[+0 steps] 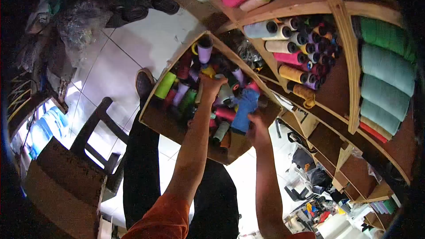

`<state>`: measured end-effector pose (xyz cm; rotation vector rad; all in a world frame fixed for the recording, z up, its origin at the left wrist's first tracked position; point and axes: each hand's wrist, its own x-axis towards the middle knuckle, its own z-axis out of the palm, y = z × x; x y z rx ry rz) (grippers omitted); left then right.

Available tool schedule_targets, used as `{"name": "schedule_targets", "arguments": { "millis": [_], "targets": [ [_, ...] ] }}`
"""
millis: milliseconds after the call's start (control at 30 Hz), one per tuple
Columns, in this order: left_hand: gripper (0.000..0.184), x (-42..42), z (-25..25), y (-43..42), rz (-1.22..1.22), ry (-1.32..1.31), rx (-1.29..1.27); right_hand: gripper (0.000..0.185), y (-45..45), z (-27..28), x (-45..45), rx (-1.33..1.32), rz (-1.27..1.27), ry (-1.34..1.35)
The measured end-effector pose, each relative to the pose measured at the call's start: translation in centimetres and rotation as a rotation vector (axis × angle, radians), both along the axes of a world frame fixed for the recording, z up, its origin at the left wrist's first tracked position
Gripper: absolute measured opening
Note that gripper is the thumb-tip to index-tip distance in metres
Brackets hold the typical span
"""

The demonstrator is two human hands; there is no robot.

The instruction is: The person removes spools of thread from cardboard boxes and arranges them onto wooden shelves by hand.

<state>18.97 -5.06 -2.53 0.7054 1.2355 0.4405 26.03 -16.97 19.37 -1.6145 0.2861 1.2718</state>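
Note:
An open cardboard box full of thread spools lies in front of me. My left hand reaches into its middle, fingers bent down among the spools beside a yellow one; what its fingers hold, if anything, is hidden. At the box's right side, my right hand is closed at the lower edge of a blue bundle, slightly blurred. A lime spool leans at the left wall, and a lilac spool stands in the far corner.
Wooden shelves on the right hold many spools and folded-looking teal rolls. A dark chair stands at the lower left. Plastic bags and black shoes lie at the upper left. Clutter covers the lower right.

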Motion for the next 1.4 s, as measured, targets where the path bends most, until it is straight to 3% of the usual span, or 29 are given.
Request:
{"name": "schedule_targets", "arguments": {
  "millis": [100, 200, 233, 267, 400, 533, 633, 767, 900, 1000, 1067, 1100, 1200, 1267, 1333, 1400],
  "targets": [
    [0.094, -1.2, 1.3, 0.5, -0.097, -0.04, -0.068, 0.053, 0.5, 1.7, -1.0, 0.065, -0.047, -0.028],
    [0.081, -5.5, 7.9, 1.6, -0.192, -0.217, -0.461, 0.057, 1.9, 3.1, -1.3, 0.139, -0.029, -0.041],
    [0.077, -7.0, 11.3, 2.4, -0.142, -0.29, -0.457, 0.058, 3.2, 3.7, -1.1, 0.139, -0.001, -0.041],
    [0.078, -9.2, 12.0, 1.8, -0.107, -0.427, -0.632, 0.056, 4.7, 4.3, -1.2, 0.189, 0.002, -0.11],
    [0.08, -14.3, 19.1, 4.4, -0.157, -0.459, -0.591, 0.049, 14.8, 8.5, -1.1, 0.352, 0.094, -0.331],
    [0.082, -13.1, 17.7, 7.5, -0.204, -0.629, -0.552, 0.049, 26.2, 11.2, 0.2, 0.499, 0.192, -0.52],
    [0.088, -13.3, 20.1, 9.0, -0.179, -0.608, -0.645, 0.052, 33.6, 11.2, 1.7, 0.592, 0.303, -0.552],
    [0.098, -14.0, 18.8, 6.8, -0.214, -0.593, -0.752, 0.049, 42.9, 8.1, 5.6, 0.251, 0.458, -0.95],
    [0.1, -13.8, 19.2, 7.2, -0.243, -0.661, -0.768, 0.053, 49.9, -0.7, 10.1, -0.035, 0.38, -1.203],
    [0.106, -12.8, 18.9, 8.4, -0.232, -0.762, -0.755, 0.058, 53.9, -1.7, 10.9, -0.314, 0.43, -1.539],
    [0.113, -11.9, 19.4, 9.9, -0.226, -0.834, -0.707, 0.061, 55.1, -0.5, 10.2, -0.4, 0.502, -1.563],
    [0.119, -11.6, 20.0, 11.2, -0.281, -0.742, -0.676, 0.062, 54.9, 0.7, 9.5, -0.372, 0.524, -1.424],
    [0.121, -10.9, 18.7, 11.1, -0.239, -0.802, -0.487, 0.068, 52.9, 5.0, 7.4, -0.301, 0.549, -1.008],
    [0.119, -11.2, 19.0, 12.3, -0.25, -0.818, -0.64, 0.068, 52.7, 4.2, 7.0, -0.286, 0.519, -1.098],
    [0.113, -11.4, 19.4, 12.8, -0.234, -0.827, -0.696, 0.064, 51.1, 0.4, 6.0, -0.339, 0.449, -1.538],
    [0.112, -11.5, 18.5, 12.3, -0.221, -0.797, -0.676, 0.062, 51.1, -0.3, 6.2, -0.286, 0.358, -1.513]
  ]
}}
